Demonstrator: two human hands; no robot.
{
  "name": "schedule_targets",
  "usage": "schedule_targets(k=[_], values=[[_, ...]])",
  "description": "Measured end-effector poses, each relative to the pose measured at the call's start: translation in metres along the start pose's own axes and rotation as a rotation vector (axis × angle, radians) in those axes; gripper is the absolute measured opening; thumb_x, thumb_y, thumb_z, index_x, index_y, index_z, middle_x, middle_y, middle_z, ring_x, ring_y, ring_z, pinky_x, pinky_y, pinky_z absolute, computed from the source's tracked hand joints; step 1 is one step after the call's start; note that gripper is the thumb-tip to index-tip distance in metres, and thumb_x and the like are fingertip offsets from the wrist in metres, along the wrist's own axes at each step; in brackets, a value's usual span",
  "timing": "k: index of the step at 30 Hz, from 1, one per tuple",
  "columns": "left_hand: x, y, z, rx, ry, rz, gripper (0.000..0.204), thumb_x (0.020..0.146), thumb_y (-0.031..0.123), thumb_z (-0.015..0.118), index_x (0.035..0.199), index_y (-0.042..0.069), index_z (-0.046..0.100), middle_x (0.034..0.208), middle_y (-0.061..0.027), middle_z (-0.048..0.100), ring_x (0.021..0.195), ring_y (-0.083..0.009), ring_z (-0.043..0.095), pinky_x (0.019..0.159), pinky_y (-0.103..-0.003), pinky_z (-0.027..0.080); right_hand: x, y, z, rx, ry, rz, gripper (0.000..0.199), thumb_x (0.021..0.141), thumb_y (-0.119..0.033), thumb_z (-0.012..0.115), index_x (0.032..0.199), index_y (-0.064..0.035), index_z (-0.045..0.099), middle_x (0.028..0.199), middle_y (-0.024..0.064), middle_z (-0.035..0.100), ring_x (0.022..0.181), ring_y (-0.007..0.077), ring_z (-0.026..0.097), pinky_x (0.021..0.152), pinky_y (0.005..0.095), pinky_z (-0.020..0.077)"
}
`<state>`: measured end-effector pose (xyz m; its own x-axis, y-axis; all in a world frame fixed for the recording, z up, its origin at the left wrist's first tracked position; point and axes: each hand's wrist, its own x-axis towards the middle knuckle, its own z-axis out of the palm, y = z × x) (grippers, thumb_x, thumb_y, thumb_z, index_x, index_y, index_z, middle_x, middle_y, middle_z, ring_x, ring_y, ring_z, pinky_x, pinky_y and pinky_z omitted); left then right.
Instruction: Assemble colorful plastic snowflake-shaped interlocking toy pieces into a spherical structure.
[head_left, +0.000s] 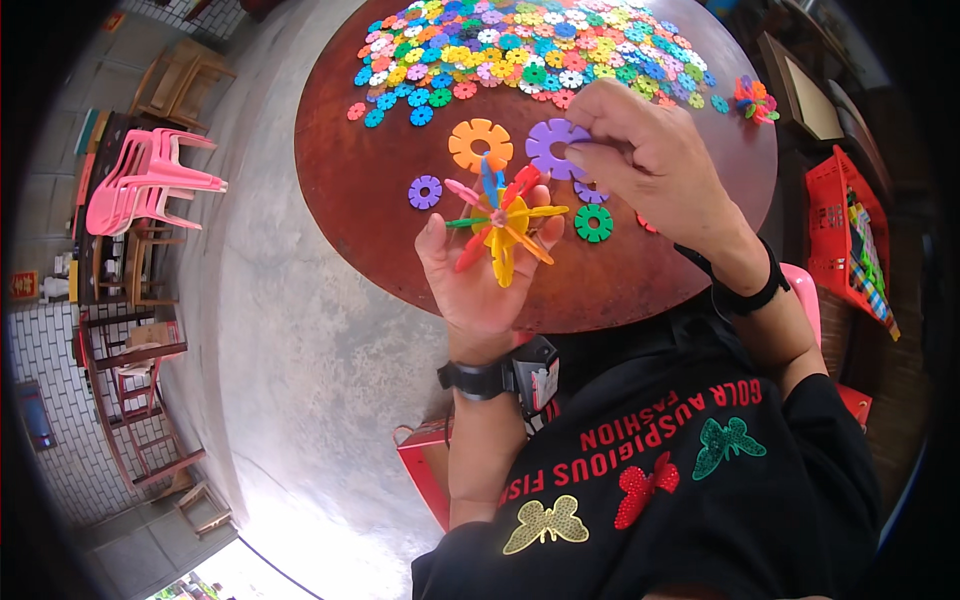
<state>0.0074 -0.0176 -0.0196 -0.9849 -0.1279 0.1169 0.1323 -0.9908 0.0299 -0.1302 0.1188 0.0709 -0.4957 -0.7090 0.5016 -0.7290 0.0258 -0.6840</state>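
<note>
Cluster: A spiky flower-like cluster of notched plastic discs in yellow, pink, blue, red, green and orange [504, 268] sits at the centre of the frame, several pieces already slotted together.
Left hand: The left hand [490, 290], half open and palm up, cups the cluster, thumb to its left, fingers to its right.
Right hand: The right hand [625, 150] pinches a large purple notched plastic disc [542, 150] between thumb and forefinger, just above the cluster; that disc appears not yet joined.
Orange disc: A large orange notched plastic disc [461, 143] shows behind the cluster's blue spoke; whether they touch is unclear.
Loose pieces: A small purple notched disc [412, 191] and a green notched disc [580, 224] lie apart on the round reddish-brown counter [350, 200].
Pile: A multicoloured heap of small plastic discs [500, 55] fills the counter's far side, top of frame, seemingly unused.
Second cluster: A rounder multicoloured plastic cluster [755, 100], upper right, looks already assembled.
Hidden: The cluster blocks the left fingers' grip; the right hand and wrist partly cover more loose pieces; the heap's top is cut off.
</note>
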Motion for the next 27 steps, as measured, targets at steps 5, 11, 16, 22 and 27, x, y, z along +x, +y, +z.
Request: schedule_targets(k=[5,11,16,22,27], values=[[-0.001,-0.001,-0.002,0.068,0.081,0.022,0.077,0.083,0.049,0.059,0.139,0.005,0.031,0.133,-0.0198,0.044,0.123,-0.0344,0.043,0.107,-0.055,0.028,0.001,0.003,0.003,-0.048,0.009,-0.068,0.018,0.078,-0.005,0.065,0.087,-0.0035,0.050,0.062,0.0096,0.055,0.056,0.0258,0.057,0.051,0.0344,0.0423],[0.001,-0.003,0.002,0.018,0.047,0.022,0.075,0.082,0.050,0.059,0.137,0.005,0.034,0.127,-0.0200,0.050,0.121,-0.0342,0.045,0.107,-0.059,0.025,0.002,0.005,0.004,-0.064,0.021,-0.090,0.018,0.078,-0.006,0.066,0.087,-0.0036,0.050,0.062,0.0099,0.055,0.056,0.0262,0.057,0.051,0.0349,0.0429],[0.002,0.001,0.000,0.096,0.015,-0.050,0.074,0.082,0.049,0.059,0.136,0.005,0.036,0.128,-0.0208,0.050,0.120,-0.0349,0.046,0.107,-0.060,0.024,0.000,0.002,0.002,-0.076,0.009,-0.063,0.018,0.078,-0.007,0.066,0.086,-0.0041,0.050,0.062,0.0108,0.055,0.056,0.0270,0.057,0.052,0.0350,0.0429],[0.002,-0.006,0.013,0.475,0.163,0.143,0.074,0.080,0.040,0.063,0.135,-0.001,0.037,0.130,-0.0243,0.048,0.117,-0.0354,0.051,0.103,-0.057,0.034,-0.003,0.005,-0.006,-0.131,-0.093,-0.067,0.017,0.080,-0.009,0.064,0.087,-0.0038,0.050,0.062,0.0123,0.052,0.057,0.0295,0.055,0.052,0.0360,0.0412],[0.003,-0.007,0.021,0.700,0.167,0.180,0.079,0.074,0.034,0.066,0.136,-0.005,0.035,0.130,-0.0255,0.047,0.119,-0.0347,0.051,0.102,-0.044,0.040,-0.013,0.019,-0.017,-0.129,-0.182,-0.055,0.014,0.081,-0.006,0.061,0.087,-0.0022,0.049,0.062,0.0116,0.052,0.056,0.0253,0.058,0.051,0.0337,0.0406]])
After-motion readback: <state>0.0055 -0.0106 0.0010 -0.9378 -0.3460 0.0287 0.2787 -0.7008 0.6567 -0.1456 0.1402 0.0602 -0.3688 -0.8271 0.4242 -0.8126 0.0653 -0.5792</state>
